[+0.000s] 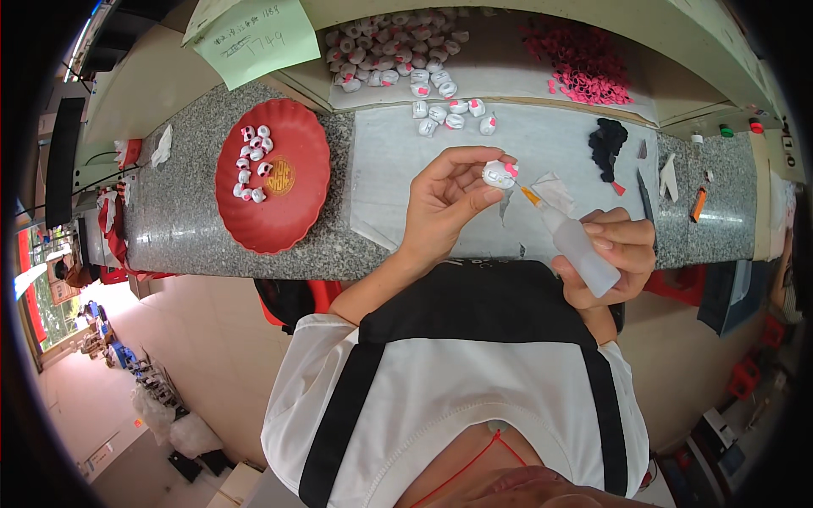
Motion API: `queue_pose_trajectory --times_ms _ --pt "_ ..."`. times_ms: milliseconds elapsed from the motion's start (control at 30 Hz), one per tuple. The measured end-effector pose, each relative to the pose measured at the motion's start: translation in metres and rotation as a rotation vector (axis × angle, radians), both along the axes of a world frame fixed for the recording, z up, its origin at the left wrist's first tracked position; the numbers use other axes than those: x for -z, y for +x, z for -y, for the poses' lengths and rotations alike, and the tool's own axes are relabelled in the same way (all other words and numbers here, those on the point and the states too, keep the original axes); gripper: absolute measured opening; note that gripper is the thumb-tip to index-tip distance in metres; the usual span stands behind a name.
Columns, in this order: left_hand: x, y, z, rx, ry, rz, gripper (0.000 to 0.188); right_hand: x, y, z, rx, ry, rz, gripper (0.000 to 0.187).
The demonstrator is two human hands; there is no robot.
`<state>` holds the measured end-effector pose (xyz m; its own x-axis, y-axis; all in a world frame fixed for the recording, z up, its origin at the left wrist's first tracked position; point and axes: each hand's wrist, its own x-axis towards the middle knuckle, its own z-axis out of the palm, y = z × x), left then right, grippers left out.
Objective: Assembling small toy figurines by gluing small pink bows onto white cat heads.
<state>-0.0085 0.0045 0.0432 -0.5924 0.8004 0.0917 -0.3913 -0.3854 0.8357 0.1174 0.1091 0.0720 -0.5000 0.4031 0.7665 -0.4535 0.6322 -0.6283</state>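
Above the white work paper (389,169), my left hand (449,199) pinches a small white rounded piece with a pink patch (498,174) between thumb and fingers. Closed around a translucent white squeeze bottle (584,258) is my right hand (622,250). The bottle tilts up to the left, and its orange nozzle with a thin needle (529,195) points at the white piece. The needle's end is at or very near the piece; whether they touch I cannot tell. A crumpled white tissue (555,193) lies on the paper behind the bottle.
A red scalloped plate (309,195) with several white pieces stands at left. On the shelf are a heap of white pieces (389,51) and a pile of pink parts (589,63). A black cloth (606,148) lies right, near an orange-handled tool (699,205) and bottle caps (755,125).
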Motion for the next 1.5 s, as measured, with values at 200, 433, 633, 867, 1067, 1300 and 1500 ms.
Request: queue_pose_trajectory --times_ms 200,433,633,867,1067,1300,1500 --pt "-0.001 0.002 0.0 0.026 -0.017 0.007 0.033 0.001 -0.001 0.0 -0.041 0.015 -0.016 0.038" --pt "0.001 0.002 0.0 0.033 -0.011 -0.052 0.033 0.0 0.0 0.0 -0.035 -0.008 -0.008 0.038" --pt "0.006 0.001 -0.002 -0.026 -0.043 -0.323 0.031 0.0 -0.001 0.0 -0.042 0.0 0.031 0.038" --pt "0.004 -0.002 0.0 -0.047 -0.104 -0.359 0.03 -0.001 0.001 -0.001 -0.022 -0.021 0.087 0.038" --pt "0.006 -0.017 0.006 -0.155 -0.108 -0.356 0.031 0.008 -0.003 -0.019 0.022 -0.158 0.098 0.03" --pt "0.013 -0.045 0.023 -0.319 -0.129 -0.231 0.035 0.066 -0.024 -0.093 -0.032 -0.598 0.517 0.022" --pt "0.006 -0.036 0.021 -0.309 -0.126 -0.135 0.036 0.085 -0.067 -0.13 0.34 0.389 0.749 0.027"
